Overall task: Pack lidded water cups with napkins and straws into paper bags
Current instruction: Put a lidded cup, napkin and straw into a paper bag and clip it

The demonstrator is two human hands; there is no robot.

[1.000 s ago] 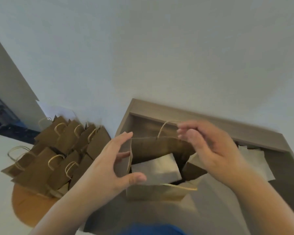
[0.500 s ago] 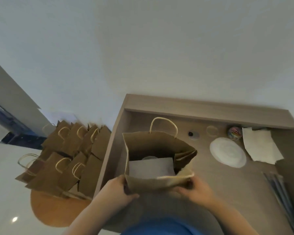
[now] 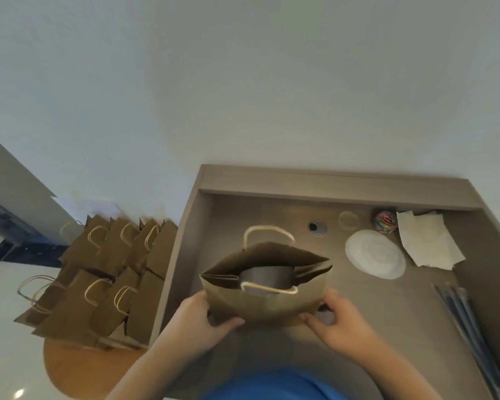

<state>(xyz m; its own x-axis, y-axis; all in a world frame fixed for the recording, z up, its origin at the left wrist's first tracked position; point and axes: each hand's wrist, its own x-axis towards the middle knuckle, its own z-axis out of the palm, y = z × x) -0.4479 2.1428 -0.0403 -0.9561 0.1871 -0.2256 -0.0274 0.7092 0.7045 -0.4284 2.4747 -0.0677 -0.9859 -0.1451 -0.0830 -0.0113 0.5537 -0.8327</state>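
Both hands are curled round the lower corners of the bag (image 3: 260, 304), the left hand (image 3: 198, 321) at its left corner and the right hand (image 3: 338, 324) at its right, thumbs pressed on the near face. The bag is held upright between them over the desk (image 3: 272, 209), mouth open, with a grey shape seen inside. A pile of bags (image 3: 104, 278) is stacked left of the desk. A lid (image 3: 375, 253), napkin (image 3: 427, 241), straws (image 3: 468, 319) and ball (image 3: 385, 221) are laid to the right, well apart from the hands.
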